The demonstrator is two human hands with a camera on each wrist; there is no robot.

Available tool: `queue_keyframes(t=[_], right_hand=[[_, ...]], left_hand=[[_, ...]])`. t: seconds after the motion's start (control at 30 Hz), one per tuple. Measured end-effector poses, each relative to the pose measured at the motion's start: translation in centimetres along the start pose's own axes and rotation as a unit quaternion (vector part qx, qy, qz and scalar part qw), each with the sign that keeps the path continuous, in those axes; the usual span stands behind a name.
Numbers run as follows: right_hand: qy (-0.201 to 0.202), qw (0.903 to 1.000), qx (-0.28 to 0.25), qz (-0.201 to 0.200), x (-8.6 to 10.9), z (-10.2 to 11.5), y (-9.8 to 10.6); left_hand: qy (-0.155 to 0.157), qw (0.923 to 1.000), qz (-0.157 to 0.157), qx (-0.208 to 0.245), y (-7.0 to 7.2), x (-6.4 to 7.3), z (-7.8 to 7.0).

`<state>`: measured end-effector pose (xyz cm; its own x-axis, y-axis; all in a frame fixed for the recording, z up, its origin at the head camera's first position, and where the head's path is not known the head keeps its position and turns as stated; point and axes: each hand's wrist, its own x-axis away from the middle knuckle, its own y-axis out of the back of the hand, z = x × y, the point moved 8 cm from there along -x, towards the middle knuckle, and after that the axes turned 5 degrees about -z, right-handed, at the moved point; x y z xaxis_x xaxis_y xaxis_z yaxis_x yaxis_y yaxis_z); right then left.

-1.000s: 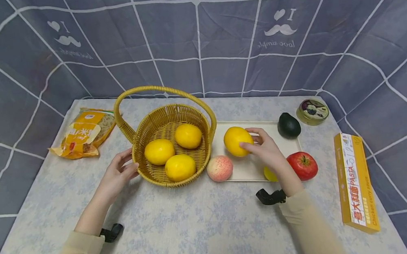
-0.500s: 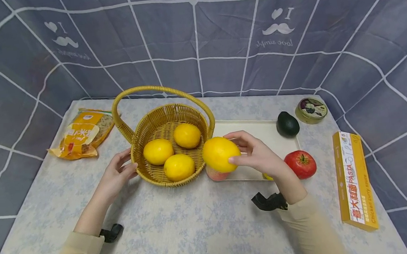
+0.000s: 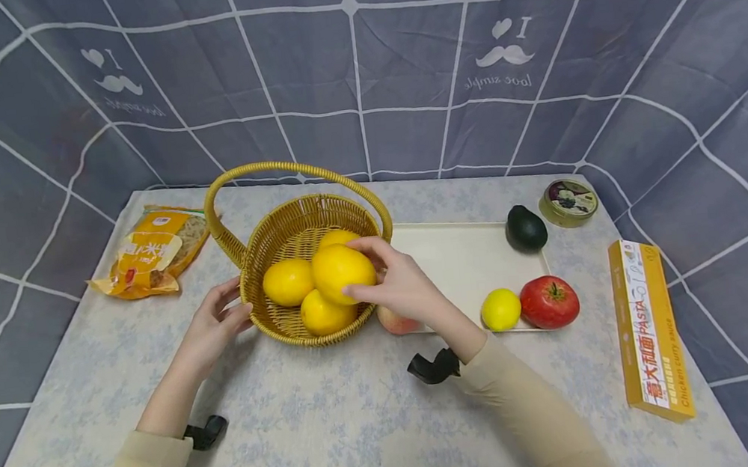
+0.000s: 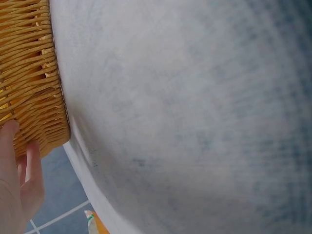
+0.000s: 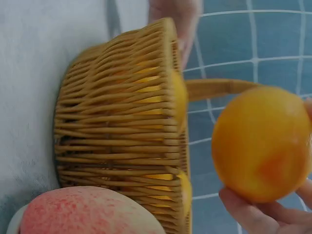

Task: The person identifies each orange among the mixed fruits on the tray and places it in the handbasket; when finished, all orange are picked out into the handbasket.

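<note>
My right hand (image 3: 400,280) pinches a large yellow fruit (image 3: 342,272) between thumb and fingers, held over the right part of a wicker basket (image 3: 275,229). In the right wrist view the held fruit (image 5: 261,144) is smooth and rounded, clear of the rim. Inside the basket lie three similar yellow fruits, including one at the left (image 3: 287,282), two of them partly hidden behind the held one. My left hand (image 3: 215,325) rests against the basket's left outer side. The left wrist view shows its thumb and fingers touching the woven wall (image 4: 29,83).
Beside the basket, a peach (image 3: 396,321) is partly covered by my right hand. A white tray (image 3: 444,257) bears a small yellow-green fruit (image 3: 501,309), a red pomegranate-like fruit (image 3: 550,302) and an avocado (image 3: 525,229). Around them are a tin (image 3: 569,203), pasta box (image 3: 650,331) and orange food bag (image 3: 155,248).
My right hand has carried the yellow fruit leftward from above the tray, past the peach, to over the basket. The small yellow-green fruit has come fully into sight. My left hand stays put.
</note>
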<state>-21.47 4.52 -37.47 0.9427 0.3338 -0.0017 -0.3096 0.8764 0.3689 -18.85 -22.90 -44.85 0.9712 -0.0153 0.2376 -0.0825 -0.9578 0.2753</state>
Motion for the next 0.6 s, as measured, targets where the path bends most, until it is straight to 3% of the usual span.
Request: queue_keyframes(t=[0.17, 0.33, 0.47, 0.6], right_hand=[[0.03, 0.9943, 0.098, -0.03, -1.2, 0.3, -0.9], [0.038, 0.9853, 0.165, -0.02, -1.9, 0.2, -1.7], [0.042, 0.9798, 0.195, -0.012, -2.3, 0.0, -2.0], [0.042, 0.9811, 0.189, -0.005, -2.8, -0.1, -2.4]], left_hand=[[0.003, 1.0, 0.001, 0.0, -0.1, 0.0, 0.0], [0.006, 1.0, -0.001, 0.001, -0.1, 0.1, 0.2], [0.002, 1.0, -0.002, 0.003, 0.0, 0.0, 0.1], [-0.002, 1.0, -0.001, 0.003, 0.0, 0.0, -0.1]])
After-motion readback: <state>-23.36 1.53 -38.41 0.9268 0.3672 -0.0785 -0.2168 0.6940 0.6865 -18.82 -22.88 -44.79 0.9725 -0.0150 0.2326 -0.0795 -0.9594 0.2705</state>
